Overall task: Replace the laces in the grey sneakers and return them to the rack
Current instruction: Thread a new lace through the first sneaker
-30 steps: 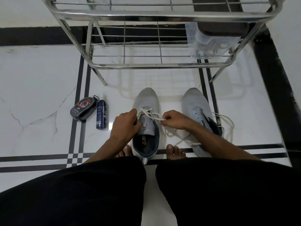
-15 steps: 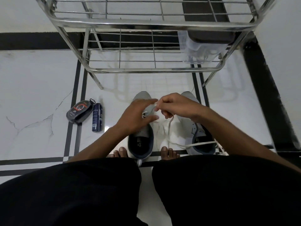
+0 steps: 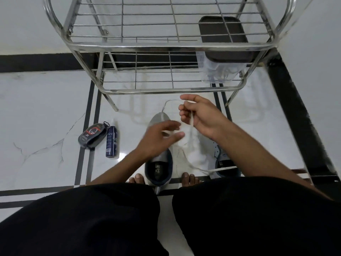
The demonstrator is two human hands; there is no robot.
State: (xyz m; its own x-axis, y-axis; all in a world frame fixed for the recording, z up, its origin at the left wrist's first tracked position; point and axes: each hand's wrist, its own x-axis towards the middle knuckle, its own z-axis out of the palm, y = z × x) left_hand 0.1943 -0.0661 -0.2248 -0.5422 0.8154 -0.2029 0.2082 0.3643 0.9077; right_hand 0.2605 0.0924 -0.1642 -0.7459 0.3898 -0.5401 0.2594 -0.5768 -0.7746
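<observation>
Both hands have risen off the left grey sneaker [image 3: 160,145] toward the rack [image 3: 166,46]; right hand [image 3: 200,118] pinches the lace [image 3: 191,124], left hand [image 3: 158,138] blurred, seemingly spread, bare floor beside the sneaker.

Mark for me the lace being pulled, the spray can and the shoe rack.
lace [image 3: 191,121], head view, strip beside the right hand's palm.
spray can [image 3: 111,142], head view, middle of its body.
shoe rack [image 3: 166,46], head view, front rail of its upper shelf.

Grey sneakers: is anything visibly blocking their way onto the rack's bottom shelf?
Nothing visible on the floor between the grey sneakers and the rack. A clear container occupies the shelf's right end; the rest shows bare wire.
</observation>
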